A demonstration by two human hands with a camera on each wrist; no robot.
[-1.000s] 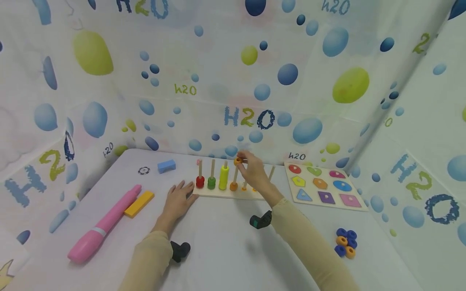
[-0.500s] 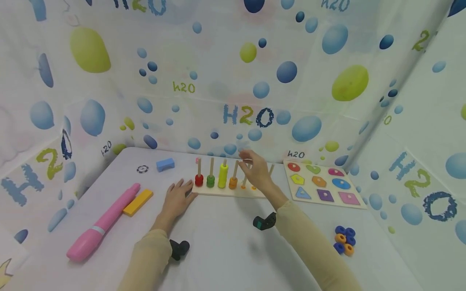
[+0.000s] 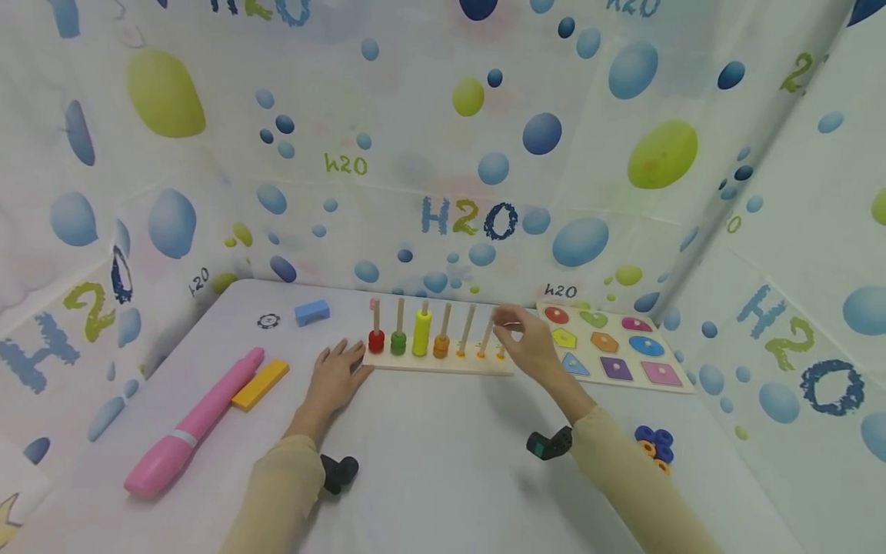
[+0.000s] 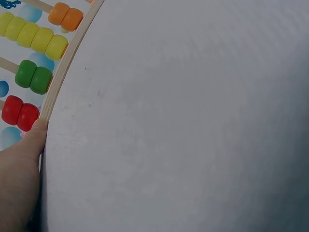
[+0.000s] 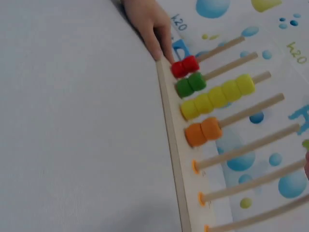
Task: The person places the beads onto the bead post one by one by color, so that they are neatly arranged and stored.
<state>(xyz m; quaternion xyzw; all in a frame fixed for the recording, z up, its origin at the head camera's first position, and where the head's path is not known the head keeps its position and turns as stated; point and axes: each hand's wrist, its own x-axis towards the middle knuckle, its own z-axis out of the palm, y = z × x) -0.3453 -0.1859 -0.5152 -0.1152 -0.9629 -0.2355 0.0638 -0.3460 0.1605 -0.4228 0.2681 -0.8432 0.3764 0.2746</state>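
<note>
A wooden peg board (image 3: 438, 368) stands at the back of the table with a row of upright pegs. Two red rings (image 3: 376, 342), two green rings (image 3: 398, 343), a tall stack of yellow rings (image 3: 421, 333) and two orange rings (image 3: 441, 347) sit on its left pegs; the pegs to the right are bare. My left hand (image 3: 336, 377) rests flat, its thumb (image 4: 35, 135) touching the board's left end. Beside the rightmost pegs is my right hand (image 3: 529, 343), fingers loosely bent and holding nothing. It hides part of these pegs.
Loose blue rings (image 3: 663, 436) and orange rings (image 3: 661, 466) lie at the right, partly behind my sleeve. A shape puzzle (image 3: 604, 345) lies at back right. At left are a pink bat-like toy (image 3: 190, 431), a yellow block (image 3: 260, 385) and a blue block (image 3: 312, 312).
My right hand has let an orange ring go onto the fourth peg, where two now sit. It has then moved right, away from that peg. The left hand stays at the board's end.
</note>
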